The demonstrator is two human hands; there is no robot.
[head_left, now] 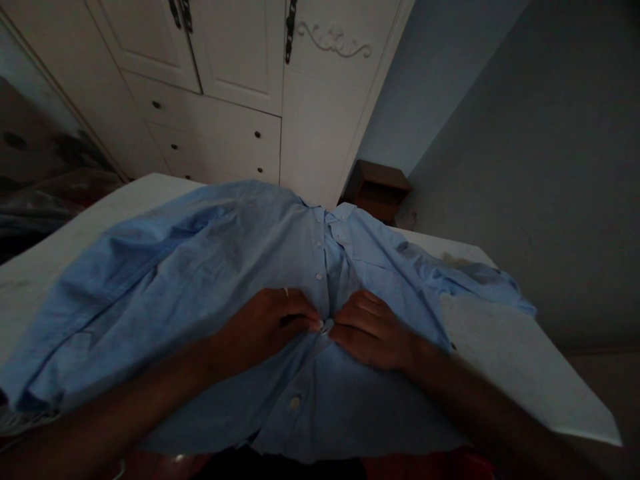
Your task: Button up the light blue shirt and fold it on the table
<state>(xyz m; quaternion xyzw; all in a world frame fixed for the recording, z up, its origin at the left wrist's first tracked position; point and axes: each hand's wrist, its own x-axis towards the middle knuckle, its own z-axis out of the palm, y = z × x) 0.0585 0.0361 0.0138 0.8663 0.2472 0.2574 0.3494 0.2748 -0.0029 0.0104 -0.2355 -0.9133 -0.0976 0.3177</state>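
Note:
A light blue button-up shirt (250,247) lies spread out face up, its collar away from me and both sleeves out to the sides. My left hand (273,320) wears a ring and pinches a small white button (321,325) at the front opening. From the other side, my right hand (373,330) is closed on the edge of the shirt's opposite front, with its fingertips close to the left ones. Above my hands the two fronts lie apart, and several buttons show along the left one. Below them the fronts overlap, with another button (295,403) in view.
The shirt rests on a white table (510,360) whose corner juts out at the right. Behind it stands a white wardrobe (320,133) with doors and drawers. A small brown wooden cabinet (383,177) sits by the grey wall (540,167). Dark piled items (50,193) are at the left.

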